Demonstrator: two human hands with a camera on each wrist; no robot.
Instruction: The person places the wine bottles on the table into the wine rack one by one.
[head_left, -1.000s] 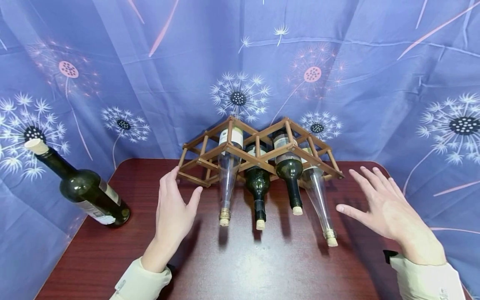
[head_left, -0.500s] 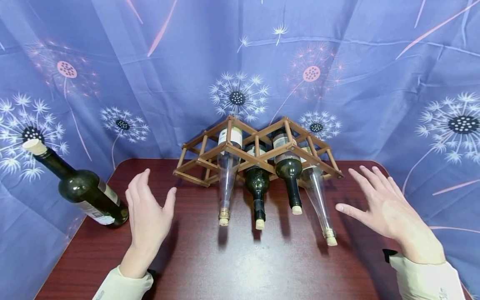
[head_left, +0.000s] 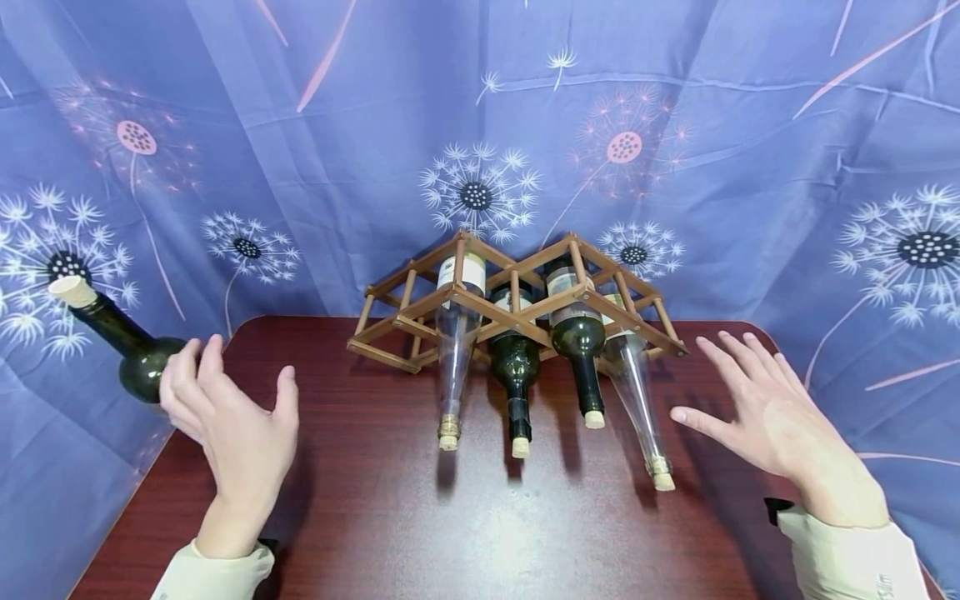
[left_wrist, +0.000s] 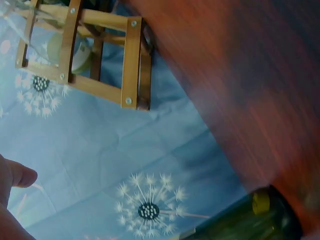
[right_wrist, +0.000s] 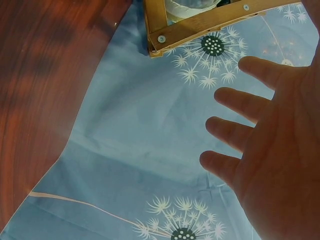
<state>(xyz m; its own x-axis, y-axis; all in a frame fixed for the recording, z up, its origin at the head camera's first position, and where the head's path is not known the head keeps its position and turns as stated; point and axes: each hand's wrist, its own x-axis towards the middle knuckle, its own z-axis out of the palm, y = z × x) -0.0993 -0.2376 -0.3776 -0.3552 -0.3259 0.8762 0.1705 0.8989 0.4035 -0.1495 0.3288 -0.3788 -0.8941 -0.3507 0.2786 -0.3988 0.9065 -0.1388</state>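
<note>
In the head view, the left hand (head_left: 236, 425) has swung away from the rack (head_left: 516, 322) over the last second and now lies in front of the lone green bottle (head_left: 146, 367) at the left of the worktop (head_left: 390, 533), hiding its lower part; its thumb stands wide of the fingers, not wrapped round anything, and whether the fingertips touch the glass cannot be told. The right hand (head_left: 776, 417) has stayed spread beside the rack's right end, holding nothing, and the four corked bottles (head_left: 513, 362) lie unmoved in the rack, necks forward. Attention seems to have passed from the rack to the lone bottle, with no grasp made yet. The left wrist view shows one end of that bottle at the lower right and the thumb at the left edge, well apart. The right wrist view shows four fingers spread in front of the patterned cloth (right_wrist: 125, 135), with a corner of the rack above.
</note>
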